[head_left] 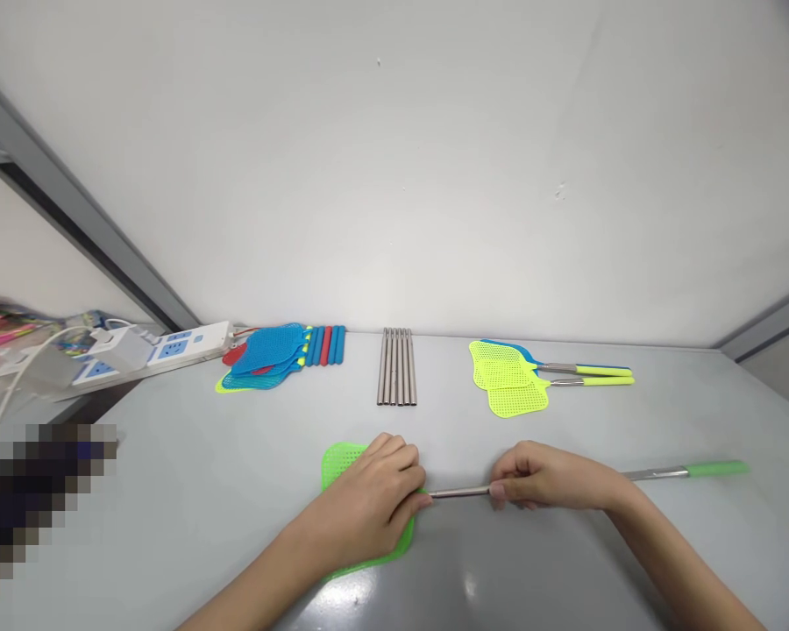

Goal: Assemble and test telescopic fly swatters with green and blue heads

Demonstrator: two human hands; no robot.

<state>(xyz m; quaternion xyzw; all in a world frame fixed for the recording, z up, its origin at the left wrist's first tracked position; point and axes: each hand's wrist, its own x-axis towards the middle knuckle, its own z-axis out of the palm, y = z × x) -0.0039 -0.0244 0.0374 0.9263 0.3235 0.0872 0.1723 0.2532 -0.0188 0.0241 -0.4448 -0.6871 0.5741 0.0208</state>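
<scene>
A green fly swatter lies across the front of the table, made up of a perforated head (342, 457), a metal telescopic rod (460, 492) and a green handle (716, 470) pointing right. My left hand (385, 495) is closed over the swatter head where it joins the rod, covering much of the mesh. Farther right, my right hand (532, 475) pinches the metal rod between thumb and fingers. The rod comes out again behind that wrist and runs to the handle, which looks slightly blurred.
Behind my hands, several metal rods (397, 368) lie side by side. Blue swatter heads (273, 346) are stacked at left beside blue and red handles (327, 345). Swatters with yellow heads (509, 377) lie at right. A power strip (190, 343) sits at the left edge; a wall (434, 175) rises behind.
</scene>
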